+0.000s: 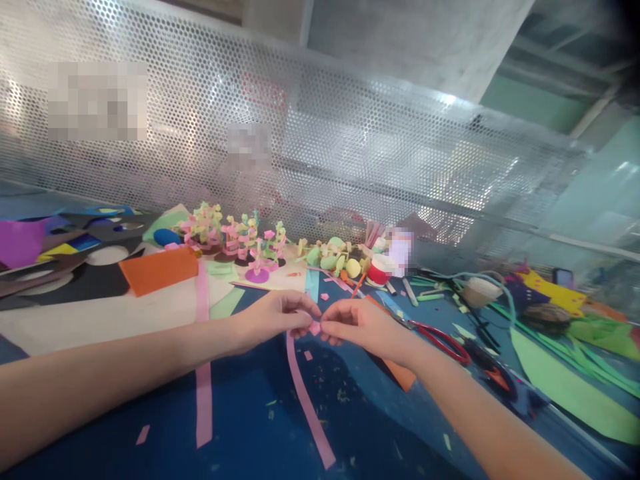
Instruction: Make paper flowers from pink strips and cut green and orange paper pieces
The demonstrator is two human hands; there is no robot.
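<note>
Beyond a curved pink strip (pixel 306 393), two hands are pinching a small pink piece (pixel 315 328) over the blue table (pixel 250 420).
Left (pixel 274 315) and right (pixel 357 323) fingertips are clamping its opposite sides; it is looking part-shaped. Farther off, assembled paper plants (pixel 231 245) are standing, seemingly done. No writing is showing legibly.

A small pink piece (pixel 315 328) is held between the left hand (pixel 273 317) and the right hand (pixel 367 325); red-handled scissors (pixel 425 327) are seen to the right, pink and green decorations (pixel 206 228) farther left
</note>
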